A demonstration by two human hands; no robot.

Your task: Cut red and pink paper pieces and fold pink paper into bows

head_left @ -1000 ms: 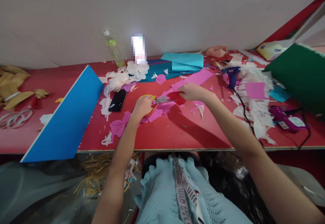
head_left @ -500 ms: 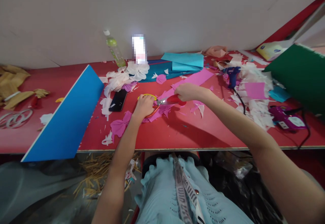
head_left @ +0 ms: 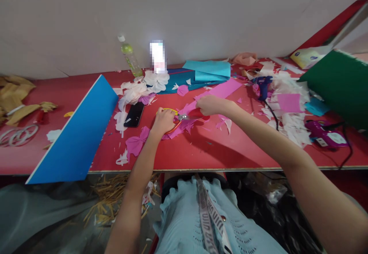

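Several left fingers (head_left: 170, 116) snug around scissors (head_left: 182, 117), seemingly

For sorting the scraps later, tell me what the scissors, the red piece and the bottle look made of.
Scissors: metal blades, by their silvery shine; the yellow and orange handles look like smooth plastic, perhaps a coating.
Red piece: probably paper, thin and matte, though the right hand covers part.
Bottle: likely clear plastic, its lower part see-through; glass is possible.

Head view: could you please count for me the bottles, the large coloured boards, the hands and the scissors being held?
Bottle: 1
Boards: 2 (blue board, green board)
Hands: 2 (left hand, right hand)
Held scissors: 1
Total: 6
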